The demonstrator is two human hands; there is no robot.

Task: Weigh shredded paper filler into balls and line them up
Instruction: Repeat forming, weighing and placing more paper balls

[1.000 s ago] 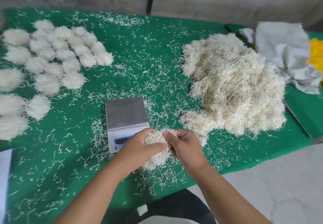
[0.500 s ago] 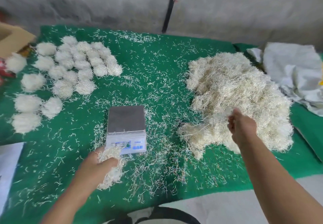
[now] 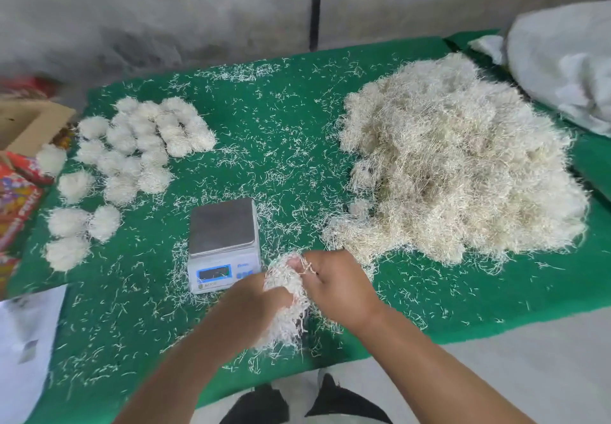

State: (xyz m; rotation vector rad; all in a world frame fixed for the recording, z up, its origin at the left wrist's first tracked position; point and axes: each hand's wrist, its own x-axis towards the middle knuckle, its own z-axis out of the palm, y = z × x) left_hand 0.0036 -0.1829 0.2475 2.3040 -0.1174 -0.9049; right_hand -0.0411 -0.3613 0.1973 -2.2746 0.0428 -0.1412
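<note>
A clump of pale shredded paper (image 3: 285,304) hangs between my two hands just above the table's front edge. My left hand (image 3: 254,304) grips it from the left and my right hand (image 3: 337,283) pinches it from the right. The small digital scale (image 3: 223,242) stands just behind my left hand, its steel platform bare. A big loose heap of shredded paper (image 3: 459,172) lies at the right. Several finished white balls (image 3: 139,149) are lined up in rows at the left.
Green felt (image 3: 281,132) strewn with loose shreds covers the table. A cardboard box (image 3: 29,123) and colourful packaging (image 3: 16,199) sit at the far left edge, a white sheet (image 3: 26,341) at front left, a grey-white sack (image 3: 568,66) at back right.
My right hand left the big heap and came back to the clump. My left hand moved right with the clump, and both hands now hold it together.
</note>
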